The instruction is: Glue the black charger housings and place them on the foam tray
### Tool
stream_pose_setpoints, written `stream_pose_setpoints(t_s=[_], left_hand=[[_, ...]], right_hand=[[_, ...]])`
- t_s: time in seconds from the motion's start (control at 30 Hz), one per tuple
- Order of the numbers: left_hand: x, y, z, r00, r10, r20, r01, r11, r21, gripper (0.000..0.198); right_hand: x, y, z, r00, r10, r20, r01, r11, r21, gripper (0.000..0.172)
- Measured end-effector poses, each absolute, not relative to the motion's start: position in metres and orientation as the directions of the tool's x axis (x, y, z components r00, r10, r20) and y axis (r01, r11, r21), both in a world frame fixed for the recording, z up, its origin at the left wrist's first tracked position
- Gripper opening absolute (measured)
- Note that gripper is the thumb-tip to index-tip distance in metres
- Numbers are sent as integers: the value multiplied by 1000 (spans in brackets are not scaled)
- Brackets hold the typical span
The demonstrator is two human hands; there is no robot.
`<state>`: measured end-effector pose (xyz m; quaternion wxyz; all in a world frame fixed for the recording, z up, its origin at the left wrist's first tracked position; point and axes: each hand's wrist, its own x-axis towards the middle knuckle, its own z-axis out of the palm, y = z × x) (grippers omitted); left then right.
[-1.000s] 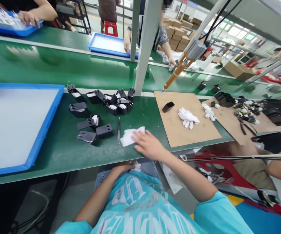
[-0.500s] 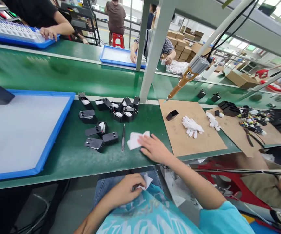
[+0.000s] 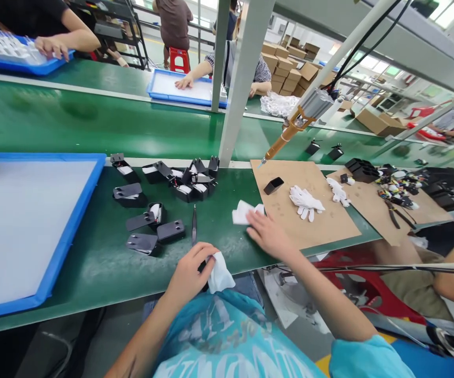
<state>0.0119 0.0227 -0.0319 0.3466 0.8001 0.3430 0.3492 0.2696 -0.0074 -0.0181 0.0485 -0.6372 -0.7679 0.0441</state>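
My left hand (image 3: 193, 270), at the bench's front edge, pinches a crumpled white tissue (image 3: 221, 275) that hangs from its fingers. A dark patch shows between thumb and fingers; I cannot tell what it is. My right hand (image 3: 268, 233) lies with fingers stretched over the edge of a second white tissue (image 3: 242, 212) on the green bench (image 3: 219, 239). Black tweezers (image 3: 194, 224) lie just beyond my left hand. To their left and behind are several black plug-adapter housings (image 3: 170, 231), some standing open with white parts inside.
A blue-rimmed tray (image 3: 59, 252) fills the left. On brown cardboard (image 3: 313, 231) at right lie white gloves (image 3: 306, 202) and an empty black housing (image 3: 273, 185). A screwdriver (image 3: 282, 140) hangs above. Pliers (image 3: 396, 214) lie further right; co-workers sit opposite and at right.
My left hand has risen from my lap to the bench edge with its tissue. My right hand and the tissue under it have slid right, towards the cardboard.
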Motion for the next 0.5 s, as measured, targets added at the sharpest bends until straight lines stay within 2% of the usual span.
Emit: stream_pose_setpoints(t_s=[0.1, 0.13, 0.2, 0.27, 0.33, 0.43, 0.5], left_hand=[[12, 24, -35, 502, 793, 345, 306, -536, 787, 17], [12, 24, -35, 504, 793, 342, 304, -534, 789, 17], [10, 25, -35, 516, 791, 329, 295, -525, 799, 17], [8, 25, -35, 527, 788, 318, 286, -517, 807, 18], [7, 26, -35, 530, 788, 313, 281, -511, 812, 18], [7, 25, -34, 516, 797, 315, 284, -506, 815, 17], [8, 26, -34, 509, 802, 314, 288, -502, 815, 17]], right_hand=[[267, -33, -24, -363, 932, -2, 917, 357, -176, 49], [268, -35, -25, -350, 937, -3, 923, 344, -176, 48], [275, -30, -27, -126, 992, 25, 982, 129, -139, 48], [279, -23, -28, -9, 999, 49, 993, 15, -118, 51], [271, -25, -28, -81, 996, 29, 987, 84, -136, 51], [245, -39, -28, -342, 940, -8, 916, 332, -227, 51], [242, -41, -26, -329, 944, -11, 917, 317, -240, 48]])
